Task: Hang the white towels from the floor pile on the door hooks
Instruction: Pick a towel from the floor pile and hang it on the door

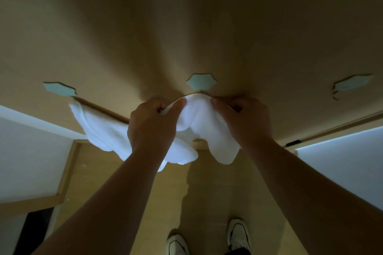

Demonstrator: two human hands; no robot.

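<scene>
Right now both hands are pinching the top edge of a white towel (pixel 199 122), left hand (pixel 153 126) and right hand (pixel 242 120) stretching it sideways just below the middle hook (pixel 201 82) on the door (pixel 186 27). Another towel (pixel 93 124) is hanging under the left hook (pixel 60 88).

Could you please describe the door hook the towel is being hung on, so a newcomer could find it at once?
On the tan door, three pale green hooks sit in a row. It is the middle hook, directly above the white towel stretched between both hands.
</scene>
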